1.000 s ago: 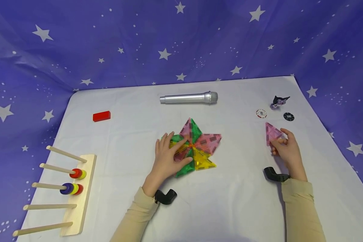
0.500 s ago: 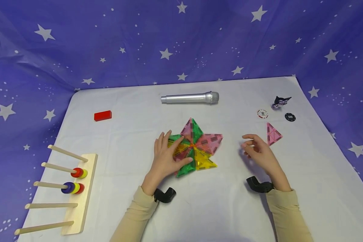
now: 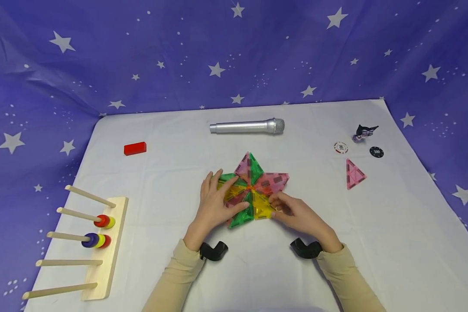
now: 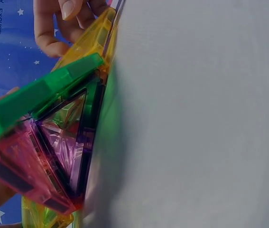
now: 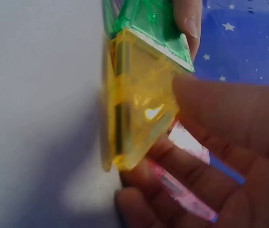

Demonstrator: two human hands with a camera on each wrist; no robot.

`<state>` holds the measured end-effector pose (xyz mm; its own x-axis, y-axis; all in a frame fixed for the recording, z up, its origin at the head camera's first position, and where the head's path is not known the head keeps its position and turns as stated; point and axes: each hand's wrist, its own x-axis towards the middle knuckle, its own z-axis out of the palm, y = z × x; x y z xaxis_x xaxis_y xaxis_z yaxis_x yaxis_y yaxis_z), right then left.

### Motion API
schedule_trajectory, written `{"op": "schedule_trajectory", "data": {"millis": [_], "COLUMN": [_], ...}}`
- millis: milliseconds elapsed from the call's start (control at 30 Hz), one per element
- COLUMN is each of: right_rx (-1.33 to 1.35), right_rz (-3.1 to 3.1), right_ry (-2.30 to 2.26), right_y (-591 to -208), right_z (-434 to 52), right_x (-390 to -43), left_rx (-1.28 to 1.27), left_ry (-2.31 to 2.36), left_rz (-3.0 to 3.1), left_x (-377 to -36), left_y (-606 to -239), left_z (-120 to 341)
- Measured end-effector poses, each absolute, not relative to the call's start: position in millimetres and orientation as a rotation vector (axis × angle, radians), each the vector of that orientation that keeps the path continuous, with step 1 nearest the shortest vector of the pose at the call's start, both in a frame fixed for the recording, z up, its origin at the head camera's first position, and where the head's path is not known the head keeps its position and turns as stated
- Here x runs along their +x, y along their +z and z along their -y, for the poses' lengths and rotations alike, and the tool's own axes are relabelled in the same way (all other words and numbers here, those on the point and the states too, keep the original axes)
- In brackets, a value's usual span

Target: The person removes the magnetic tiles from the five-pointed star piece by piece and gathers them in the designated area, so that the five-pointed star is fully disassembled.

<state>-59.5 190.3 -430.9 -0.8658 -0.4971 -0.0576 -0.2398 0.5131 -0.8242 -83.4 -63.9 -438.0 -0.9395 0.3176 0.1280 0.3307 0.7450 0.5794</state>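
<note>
A wooden peg rack (image 3: 101,247) is lying at the left edge of the white tabletop (image 3: 171,143), carrying red, yellow and blue rings (image 3: 96,239) on two of its pegs. A red block (image 3: 134,148) is sitting farther back, well apart from the rack. The left hand (image 3: 214,206) is resting flat, fingers straight and spread, on the left portion of the magnetic tile pinwheel (image 3: 253,188), covering its green, yellow and pink triangles on that side; in the left wrist view the green tile edge (image 4: 39,97) is showing raised above the pink tiles beneath it. A silver microphone (image 3: 247,126) is lying behind the pinwheel, parallel to the far table edge. The pinwheel itself is lying at the table centre, between both hands. The right hand (image 3: 296,214) is meeting the pinwheel at its lower right, with thumb and fingers curling onto the outer corner of the yellow triangle tile (image 3: 262,209); the right wrist view is showing this yellow tile (image 5: 139,114) pinched between the fingers (image 5: 191,21) and the thumb. Farther right, a loose pink triangle tile (image 3: 353,174) is lying flat, well apart from both hands. Behind it, a white poker chip (image 3: 341,147), a black poker chip (image 3: 376,152) and a small black figurine (image 3: 364,131) are sitting near the right table edge.
</note>
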Motion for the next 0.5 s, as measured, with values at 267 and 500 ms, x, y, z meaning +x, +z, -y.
{"op": "schedule_trajectory", "data": {"millis": [267,500], "right_rx": [-0.673,-0.730], "right_rz": [-2.389,-2.354], "right_ry": [-1.360,-1.406], "right_y": [-435,-411], "right_z": [-184,-175], "right_x": [-56,-50], "left_rx": [-0.485,-0.477], "left_ry": [-1.023,-1.012], "left_rz": [2.931,2.927], "left_x": [-83,-83], "left_y": [-438,-439], "left_z": [63,62]}}
